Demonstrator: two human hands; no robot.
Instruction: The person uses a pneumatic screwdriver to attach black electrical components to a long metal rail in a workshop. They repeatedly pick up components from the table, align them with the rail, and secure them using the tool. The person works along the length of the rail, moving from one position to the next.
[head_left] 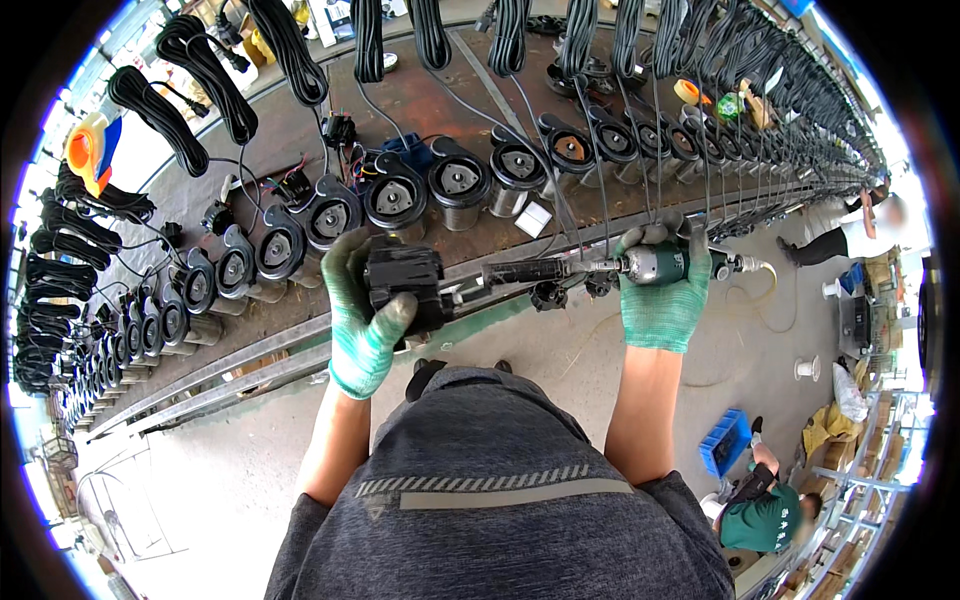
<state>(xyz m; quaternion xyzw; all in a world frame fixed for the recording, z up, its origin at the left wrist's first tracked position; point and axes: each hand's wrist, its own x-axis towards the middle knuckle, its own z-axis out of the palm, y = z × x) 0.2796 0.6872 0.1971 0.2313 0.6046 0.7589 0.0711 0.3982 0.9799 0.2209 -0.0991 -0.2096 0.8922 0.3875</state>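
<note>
My left hand [359,338], in a green knitted glove, grips a black box-shaped housing [408,284], its thumb pressed on the near side. On the right, my gloved right hand [662,308] is wrapped round a green and silver air screwdriver [655,264]. The tool lies level, its long dark shaft [525,271] pointing left at the housing. Whether the tip touches the housing I cannot tell. A pale air hose [772,290] leaves the tool's right end. Just beyond my hands stand round pump-like units with black tops [396,196] and metal bodies.
A long brown bench [440,110] curves across the far side, with metal rails [290,360] on its near edge. Coiled black cables [290,50] hang above it. A blue crate [725,443] and a seated person in green [765,515] are at the lower right; another person [870,232] stands at the far right.
</note>
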